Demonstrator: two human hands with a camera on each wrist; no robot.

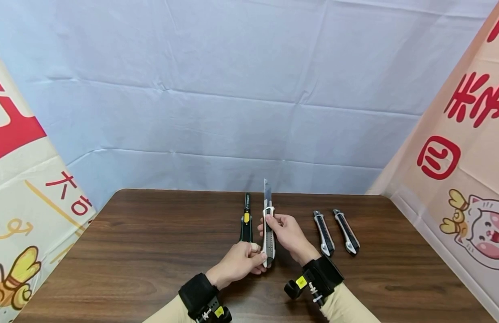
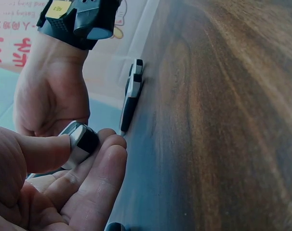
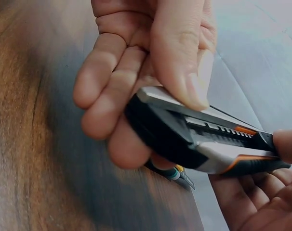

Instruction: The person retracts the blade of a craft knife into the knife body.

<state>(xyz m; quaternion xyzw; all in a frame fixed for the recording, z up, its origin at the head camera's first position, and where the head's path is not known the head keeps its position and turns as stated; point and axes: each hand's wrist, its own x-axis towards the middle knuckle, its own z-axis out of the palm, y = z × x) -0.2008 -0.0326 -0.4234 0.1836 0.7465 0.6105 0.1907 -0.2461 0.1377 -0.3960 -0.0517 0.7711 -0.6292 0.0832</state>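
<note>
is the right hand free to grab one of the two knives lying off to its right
Probably not as things stand. The right hand grips the upper part of the utility knife with its blade out, while the left hand holds the lower end. The two black-and-silver knives lie close, nothing between, but it would have to let go first.

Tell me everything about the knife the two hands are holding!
The knife is a box cutter with a silver and black body and orange trim, seemingly metal and plastic. Its grey blade is slid far out, pointing away from the person. A ridged slider track runs along its side. It is lifted just above the brown table. The left hand pinches its back end, and the right hand grips its front part, thumb on top.
</note>
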